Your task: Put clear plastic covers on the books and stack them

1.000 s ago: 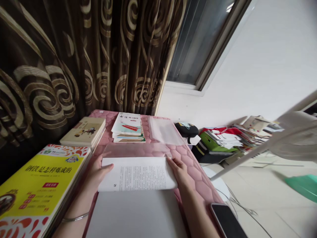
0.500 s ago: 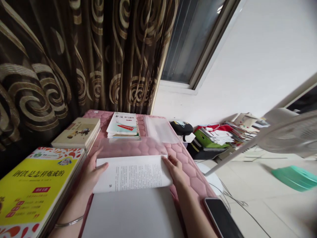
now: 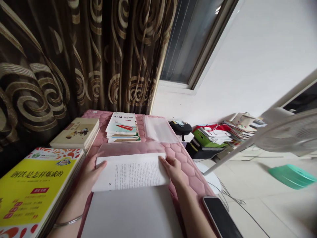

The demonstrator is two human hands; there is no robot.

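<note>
A book [image 3: 138, 172] with printed pages lies turned sideways before me, its text running toward the right. My left hand [image 3: 95, 170] grips its left edge, thumb on top of the page. At the far right corner, my right hand [image 3: 172, 168] pinches the edge between thumb and fingers. Beyond the book a clear plastic sheet [image 3: 133, 148] extends over the pink quilted surface [image 3: 184, 162]. A plain pale grey sheet or cover [image 3: 131, 211] spreads below the book, nearest me; I cannot tell whether it is joined to it.
On the left are a yellow-covered book stack [image 3: 37, 185] and a beige book stack [image 3: 76, 132]. Farther back lie thin white booklets [image 3: 122, 124] and more clear plastic covers [image 3: 159, 129]. A phone [image 3: 220, 215] rests at the right edge. A fan [image 3: 284, 132] stands on the floor.
The clear sheet beyond the book has settled flatter. Both hands keep their hold, and the book has shifted very slightly left in view.
</note>
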